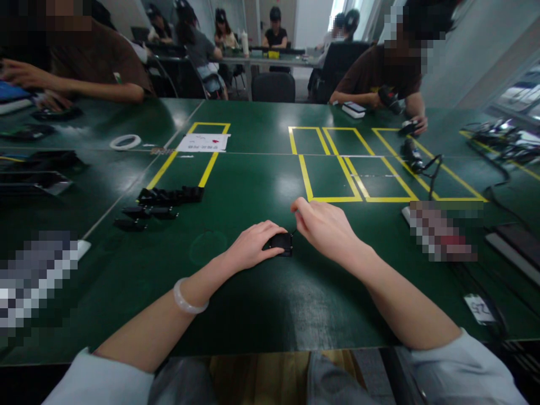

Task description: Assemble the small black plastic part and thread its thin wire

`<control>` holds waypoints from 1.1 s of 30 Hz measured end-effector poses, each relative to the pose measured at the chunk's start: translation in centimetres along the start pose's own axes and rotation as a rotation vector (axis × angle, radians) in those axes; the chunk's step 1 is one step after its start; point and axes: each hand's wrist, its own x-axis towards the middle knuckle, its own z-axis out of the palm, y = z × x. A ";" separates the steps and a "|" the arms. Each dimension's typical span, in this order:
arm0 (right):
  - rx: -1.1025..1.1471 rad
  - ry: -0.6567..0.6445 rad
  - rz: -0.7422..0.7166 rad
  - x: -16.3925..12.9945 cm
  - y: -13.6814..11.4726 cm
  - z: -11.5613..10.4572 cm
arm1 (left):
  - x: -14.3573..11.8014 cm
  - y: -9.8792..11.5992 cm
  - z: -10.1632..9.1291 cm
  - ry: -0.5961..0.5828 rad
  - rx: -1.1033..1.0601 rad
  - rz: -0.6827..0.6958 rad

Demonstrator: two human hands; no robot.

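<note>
Two hands, left hand (253,246) on boxy black part (280,243)

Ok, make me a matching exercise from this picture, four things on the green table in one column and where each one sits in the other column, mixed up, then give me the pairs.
Things:
1. small black rectangular part
2. white tape ring
3. white paper sheet with red marks
4. row of small black plastic pieces

Places:
A. inside a yellow taped outline at the far left
B. under the fingers of the left hand, with the right hand touching its far corner
C. left of the paper sheet, outside the yellow tape
D. at the near end of the left yellow outline

Pairs: 1-B, 2-C, 3-A, 4-D
</note>
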 end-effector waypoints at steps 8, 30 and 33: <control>-0.022 -0.012 0.011 0.0 0.0 -0.1 | 0.0 -0.1 0.2 0.010 -0.002 0.008; 0.002 0.016 0.001 0.0 0.0 0.2 | 0.0 -0.1 0.1 0.016 -0.017 0.009; 0.027 0.030 -0.010 0.0 -0.1 0.2 | 0.0 -0.1 0.1 0.017 -0.019 0.011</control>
